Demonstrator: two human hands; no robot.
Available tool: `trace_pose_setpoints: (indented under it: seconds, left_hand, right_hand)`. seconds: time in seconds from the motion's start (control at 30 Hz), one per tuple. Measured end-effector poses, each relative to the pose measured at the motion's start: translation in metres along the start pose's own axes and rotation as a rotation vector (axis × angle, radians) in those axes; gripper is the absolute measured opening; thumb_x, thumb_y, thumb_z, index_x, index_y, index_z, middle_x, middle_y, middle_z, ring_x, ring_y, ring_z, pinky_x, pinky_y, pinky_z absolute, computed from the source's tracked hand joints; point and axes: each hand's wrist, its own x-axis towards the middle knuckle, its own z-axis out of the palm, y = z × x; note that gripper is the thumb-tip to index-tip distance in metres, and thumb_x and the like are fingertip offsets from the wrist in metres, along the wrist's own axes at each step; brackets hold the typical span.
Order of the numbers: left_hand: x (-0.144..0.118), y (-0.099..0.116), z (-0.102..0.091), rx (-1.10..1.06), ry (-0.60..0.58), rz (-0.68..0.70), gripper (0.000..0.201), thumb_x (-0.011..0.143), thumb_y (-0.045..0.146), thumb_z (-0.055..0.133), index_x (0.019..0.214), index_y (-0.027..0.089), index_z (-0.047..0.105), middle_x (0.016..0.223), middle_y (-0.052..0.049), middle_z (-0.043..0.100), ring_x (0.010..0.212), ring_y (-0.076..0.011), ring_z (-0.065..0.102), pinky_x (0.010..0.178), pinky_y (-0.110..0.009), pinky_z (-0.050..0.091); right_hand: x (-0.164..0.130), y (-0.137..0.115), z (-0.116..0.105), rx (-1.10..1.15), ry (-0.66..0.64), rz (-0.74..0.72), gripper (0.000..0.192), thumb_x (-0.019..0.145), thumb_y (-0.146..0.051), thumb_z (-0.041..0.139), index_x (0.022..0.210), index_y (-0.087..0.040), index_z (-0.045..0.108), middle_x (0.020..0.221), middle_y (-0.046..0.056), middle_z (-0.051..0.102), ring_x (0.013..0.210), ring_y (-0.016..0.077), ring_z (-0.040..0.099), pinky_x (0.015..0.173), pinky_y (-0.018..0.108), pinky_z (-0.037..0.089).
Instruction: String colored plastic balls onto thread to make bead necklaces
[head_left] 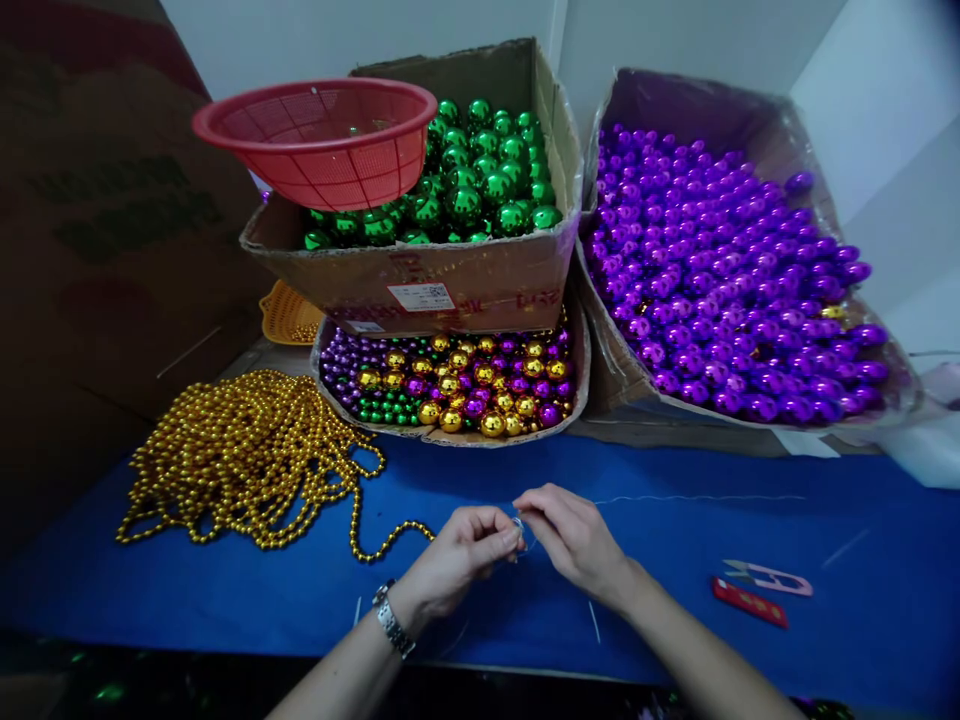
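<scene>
A blue-covered worktop [675, 560] stood against white walls. At its near edge the left hand [457, 560], a watch at its wrist, and the right hand [574, 540] met, each grip pinched together on a thin thread [675, 498] that ran off to the right. A heap of gold bead strands [240, 460] lay left. Behind stood boxes of green balls [480, 170], purple balls [720, 270] and mixed balls [465, 385]. A red basket [322, 140] rested on the green box.

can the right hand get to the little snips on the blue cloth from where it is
Probably yes. The right hand is pinching thread together with the left hand, and the snips lie to its right on the blue cloth with only bare cloth between; it would need to free its fingers first.
</scene>
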Motion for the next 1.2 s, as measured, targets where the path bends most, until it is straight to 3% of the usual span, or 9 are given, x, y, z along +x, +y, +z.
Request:
trace_pose_setpoints:
  seconds: [0.13,0.27,0.43,0.73,0.9,1.07,1.2]
  left_hand:
    - [-0.002,0.003,0.004,0.014,-0.005,0.006,0.03,0.073,0.04,0.068,0.068,0.012,0.06,0.064,0.0,0.055,0.047,-0.0048,0.03,0.045,-0.021,0.016]
    - [-0.001,0.002,0.006,0.016,0.174,0.076,0.023,0.074,0.034,0.066,0.069,0.013,0.059,0.063,0.002,0.052,0.054,-0.0074,0.036,0.049,-0.02,0.025]
    - [0.0,-0.001,0.008,0.191,0.239,0.188,0.023,0.081,0.035,0.059,0.074,0.013,0.063,0.071,-0.002,0.058,0.068,-0.013,0.048,0.064,-0.023,0.038]
    - [-0.006,0.004,0.015,0.657,0.244,0.449,0.022,0.09,0.027,0.044,0.083,0.018,0.063,0.082,-0.005,0.06,0.076,-0.0166,0.054,0.07,-0.025,0.041]
    - [-0.004,-0.001,0.019,0.79,0.328,0.478,0.02,0.091,0.026,0.043,0.085,0.017,0.06,0.08,-0.005,0.057,0.075,-0.0167,0.053,0.07,-0.026,0.039]
    - [-0.001,-0.001,0.018,0.648,0.333,0.351,0.026,0.09,0.034,0.043,0.077,0.017,0.057,0.07,-0.001,0.056,0.066,-0.0144,0.05,0.063,-0.024,0.038]
    - [0.0,0.006,0.015,0.565,0.266,0.307,0.029,0.089,0.037,0.043,0.077,0.016,0.058,0.07,-0.001,0.056,0.067,-0.0144,0.049,0.062,-0.023,0.038]
  right_hand:
    - [0.001,-0.001,0.005,0.003,-0.002,0.007,0.017,0.093,-0.017,0.043,0.102,-0.021,0.058,0.084,0.004,0.061,0.077,0.0151,0.059,0.072,0.027,0.049]
    - [-0.005,-0.006,0.004,-0.066,0.083,0.065,0.027,0.091,-0.015,0.045,0.116,-0.018,0.055,0.109,0.011,0.056,0.098,0.0198,0.056,0.084,0.033,0.047]
    - [-0.016,-0.016,0.007,-0.218,0.038,0.097,0.02,0.09,-0.017,0.05,0.105,-0.021,0.063,0.092,0.008,0.061,0.085,0.0194,0.059,0.08,0.034,0.047]
    - [-0.014,-0.017,0.013,-0.111,0.073,0.248,0.021,0.091,-0.019,0.045,0.098,-0.021,0.064,0.086,0.008,0.062,0.083,0.0202,0.058,0.078,0.033,0.045]
    - [-0.01,-0.018,0.018,0.092,0.162,0.393,0.018,0.088,-0.023,0.048,0.083,-0.019,0.064,0.082,0.009,0.06,0.081,0.0211,0.056,0.078,0.035,0.043]
    - [-0.002,-0.01,0.01,0.515,0.268,0.574,0.022,0.092,-0.033,0.041,0.084,-0.018,0.054,0.071,0.003,0.055,0.059,0.0126,0.053,0.05,0.022,0.043]
    - [0.003,-0.011,-0.001,0.83,0.351,0.654,0.021,0.091,-0.037,0.044,0.086,-0.018,0.05,0.078,0.002,0.055,0.058,0.0094,0.051,0.048,0.019,0.042]
